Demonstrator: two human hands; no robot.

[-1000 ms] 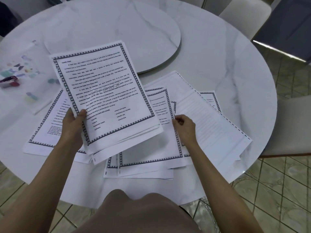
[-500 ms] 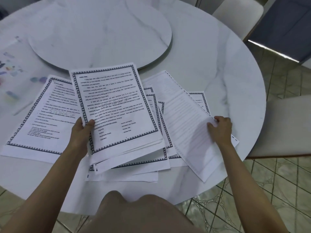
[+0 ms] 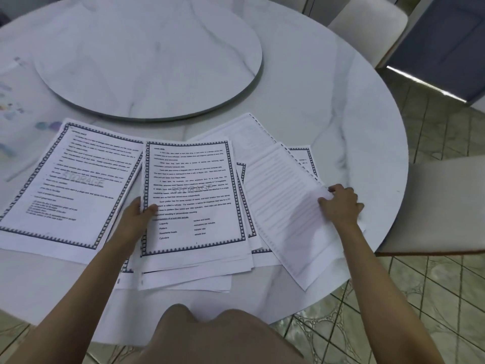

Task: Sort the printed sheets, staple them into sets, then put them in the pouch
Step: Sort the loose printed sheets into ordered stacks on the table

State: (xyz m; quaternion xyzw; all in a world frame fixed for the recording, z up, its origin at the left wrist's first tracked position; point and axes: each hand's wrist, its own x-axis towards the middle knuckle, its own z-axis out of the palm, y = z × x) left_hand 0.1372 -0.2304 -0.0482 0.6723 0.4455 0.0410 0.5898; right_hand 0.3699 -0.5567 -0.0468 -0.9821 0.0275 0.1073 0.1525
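Nearest the person, the left hand (image 3: 136,219) gripped a bordered stack (image 3: 191,200) by its left edge, thumb curled on top and fingers underneath. This probably kept the gathered pages squared as one set while the other hand sorted. Low on the top page the list read "Capacity", "Platters" and "Cylinders", opposite "sectors and tracks", and a faint "STORAGE" watermark crossed the middle. The heading was too blurred to read. To the right, the right hand (image 3: 341,206) pinched the right edge of a plain sheet (image 3: 286,206) with curled fingers and lifted that side, seemingly to draw it off the loose bordered pages fanned beneath. Its print was too pale to read. Just left of the held stack, a separate pile (image 3: 70,185) lay flat on the counter (image 3: 328,106), showing the same border and "STORAGE" watermark. It looked like a category already set aside. Sorting seemed to be under way, with no stapler in view. Farther back sat a round turntable (image 3: 147,56). At the far left edge lay a blurred, translucent thing with coloured spots, likely the pouch (image 3: 13,109), well apart from the sheets. A pale chair (image 3: 367,24) stood beyond the counter.
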